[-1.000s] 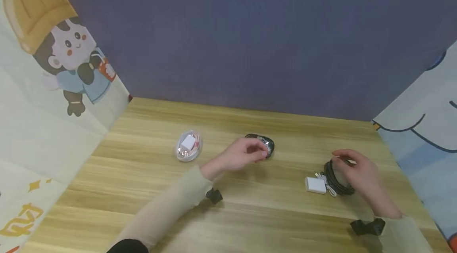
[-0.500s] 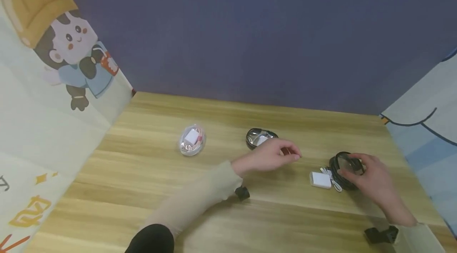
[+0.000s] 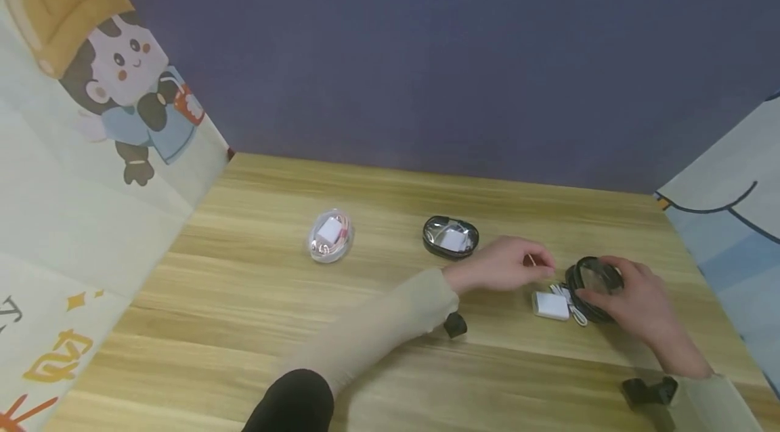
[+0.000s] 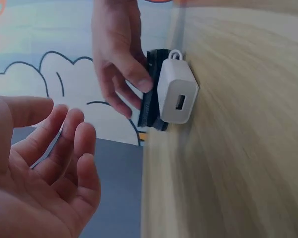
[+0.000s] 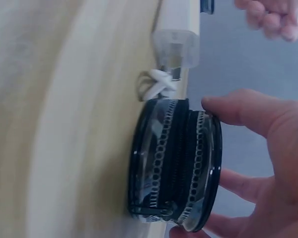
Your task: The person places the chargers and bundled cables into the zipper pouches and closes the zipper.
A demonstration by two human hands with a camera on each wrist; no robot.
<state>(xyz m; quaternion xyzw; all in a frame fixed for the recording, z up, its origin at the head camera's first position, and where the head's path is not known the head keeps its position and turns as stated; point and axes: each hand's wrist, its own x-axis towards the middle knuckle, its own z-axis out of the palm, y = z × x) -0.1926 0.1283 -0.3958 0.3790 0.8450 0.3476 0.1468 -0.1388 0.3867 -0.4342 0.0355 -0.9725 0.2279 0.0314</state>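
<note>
My right hand [image 3: 640, 296] grips a round black-rimmed zip case [image 3: 594, 286] standing at the right of the table; in the right wrist view the thumb and fingers lie on the rim of this case [image 5: 176, 166]. Just left of it lie a white charger [image 3: 551, 306] and a bundled white cable [image 3: 573, 307]. My left hand [image 3: 506, 263] hovers above and left of the charger, empty, its fingers loosely bent; the left wrist view shows this hand [image 4: 49, 163] apart from the charger [image 4: 178, 91].
An oval clear case [image 3: 330, 235] with a white charger and cable lies at the left. A black-rimmed clear case [image 3: 451, 237] with similar contents lies mid-table, close behind my left wrist. A dark blue panel [image 3: 426, 66] stands along the back edge.
My left hand has moved right, from over the middle case to near the loose charger. My right hand stays at the black-rimmed case, and the view has shifted slightly.
</note>
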